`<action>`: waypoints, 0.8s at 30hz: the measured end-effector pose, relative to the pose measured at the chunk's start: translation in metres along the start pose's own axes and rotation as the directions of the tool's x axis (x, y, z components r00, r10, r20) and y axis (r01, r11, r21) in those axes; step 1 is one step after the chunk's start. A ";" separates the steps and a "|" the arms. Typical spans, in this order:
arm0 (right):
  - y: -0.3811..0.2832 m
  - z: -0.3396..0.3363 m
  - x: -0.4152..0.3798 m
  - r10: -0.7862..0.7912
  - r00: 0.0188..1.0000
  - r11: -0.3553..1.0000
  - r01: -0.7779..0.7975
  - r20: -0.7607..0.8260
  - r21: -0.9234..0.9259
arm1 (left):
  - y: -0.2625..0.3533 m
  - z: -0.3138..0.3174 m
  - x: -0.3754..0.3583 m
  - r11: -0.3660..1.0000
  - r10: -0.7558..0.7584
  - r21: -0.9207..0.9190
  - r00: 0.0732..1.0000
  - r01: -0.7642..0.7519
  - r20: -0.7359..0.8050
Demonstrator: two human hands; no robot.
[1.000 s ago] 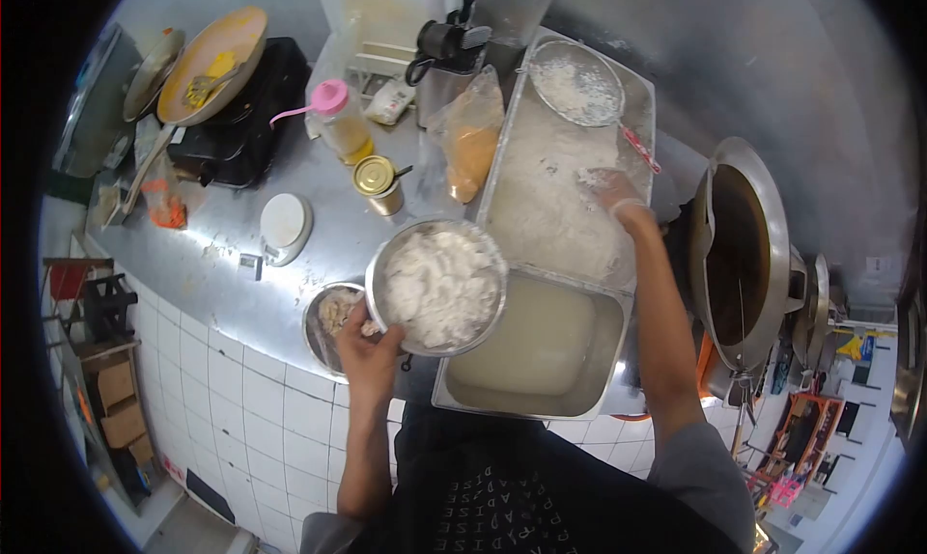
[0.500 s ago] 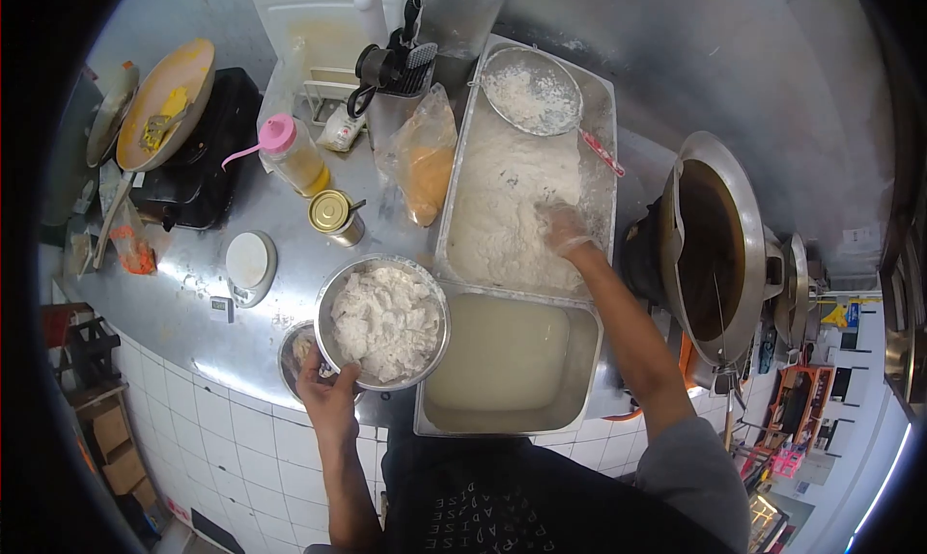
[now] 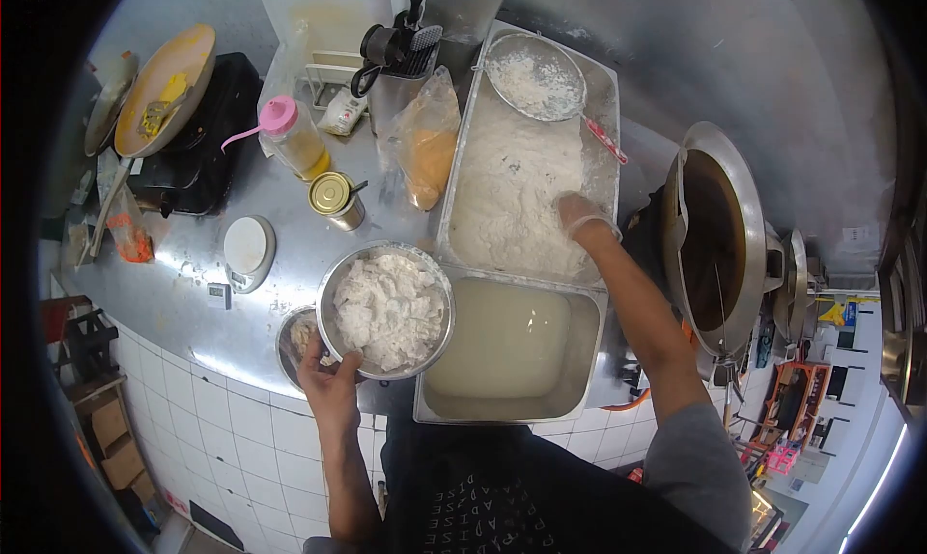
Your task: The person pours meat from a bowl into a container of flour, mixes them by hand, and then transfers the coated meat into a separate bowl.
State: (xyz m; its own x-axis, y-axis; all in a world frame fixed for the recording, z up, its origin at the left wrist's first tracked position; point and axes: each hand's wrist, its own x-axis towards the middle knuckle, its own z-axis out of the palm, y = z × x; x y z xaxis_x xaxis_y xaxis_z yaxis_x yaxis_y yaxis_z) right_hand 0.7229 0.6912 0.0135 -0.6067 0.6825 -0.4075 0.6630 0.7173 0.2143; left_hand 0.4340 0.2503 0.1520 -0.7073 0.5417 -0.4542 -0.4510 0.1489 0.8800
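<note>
My left hand (image 3: 331, 385) grips the rim of a round metal bowl (image 3: 448, 313), thumb on the edge and fingers beneath. The bowl is heaped with flour-coated pieces (image 3: 386, 308). In a clear glove, my right hand (image 3: 579, 212) reaches into the flour (image 3: 517, 168) of a long steel tray (image 3: 601, 100), its fingers sunk in and hidden. A sieve (image 3: 536, 79) dusted with flour lies across that tray's far end. Nearer my body, a steel pan (image 3: 582, 361) of pale cloudy liquid adjoins it. Partly under the round bowl is a smaller bowl (image 3: 292, 366).
To the right stands a large wok (image 3: 748, 197) of dark liquid. Left of the trays are a bag of orange powder (image 3: 430, 163), a can (image 3: 335, 202), a pink-topped oil bottle (image 3: 293, 139), a scale (image 3: 249, 250) and a frying pan (image 3: 198, 67) on a black stove (image 3: 217, 120).
My right hand has shifted slightly within the flour, toward the tray's right side. The left hand keeps its hold on the bowl. The view has tilted slightly.
</note>
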 end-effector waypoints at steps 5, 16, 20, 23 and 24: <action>-0.008 -0.026 -0.001 -0.073 0.996 0.978 0.060 -0.059 -0.200 | -0.002 -0.002 -0.003 0.999 0.000 -0.034 1.000 0.000 -0.002; 0.004 -0.012 0.007 -0.126 0.992 0.983 0.120 -0.031 -0.137 | 0.001 -0.002 -0.012 0.998 -0.004 -0.057 1.000 0.004 -0.010; 0.001 -0.040 0.013 -0.110 0.987 0.980 0.087 0.119 0.180 | 0.002 -0.002 -0.011 0.999 0.002 -0.039 1.000 -0.002 -0.003; -0.007 -0.043 -0.002 -0.100 0.987 0.949 0.058 0.123 0.309 | 0.002 0.000 -0.014 0.999 0.002 -0.045 1.000 -0.002 -0.014; -0.007 -0.019 -0.012 -0.147 0.988 0.951 0.126 0.055 0.284 | 0.003 0.001 -0.014 0.999 0.004 -0.046 1.000 -0.005 -0.020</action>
State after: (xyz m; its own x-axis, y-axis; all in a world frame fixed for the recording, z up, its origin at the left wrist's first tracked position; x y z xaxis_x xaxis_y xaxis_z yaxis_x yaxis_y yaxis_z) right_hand 0.7169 0.6804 0.0332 -0.6730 0.5606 -0.4825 0.6780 0.7283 -0.0995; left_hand 0.4429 0.2437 0.1607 -0.7200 0.5257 -0.4531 -0.4720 0.1077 0.8750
